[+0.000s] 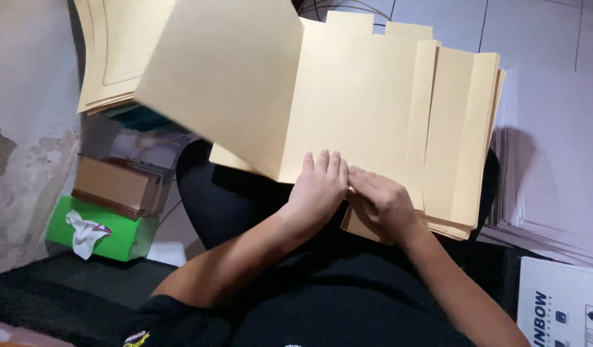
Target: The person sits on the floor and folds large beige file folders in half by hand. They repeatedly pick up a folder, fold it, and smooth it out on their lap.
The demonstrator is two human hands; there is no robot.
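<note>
A stack of cream-yellow paper folders (463, 148) rests on my lap. The top folder (354, 103) lies open, its left flap (225, 77) raised and blurred. My left hand (319, 186) lies flat, fingers together, on the lower edge of the open folder. My right hand (383, 199) presses beside it, fingertips touching the left hand, on the folder's bottom edge. Neither hand grips anything.
Another pile of cream folders (116, 51) sits at upper left above a brown box (113, 186) and a green tissue box (110, 234). A stack of white sheets (547, 173) lies on the right, with a white carton (560, 302) below it.
</note>
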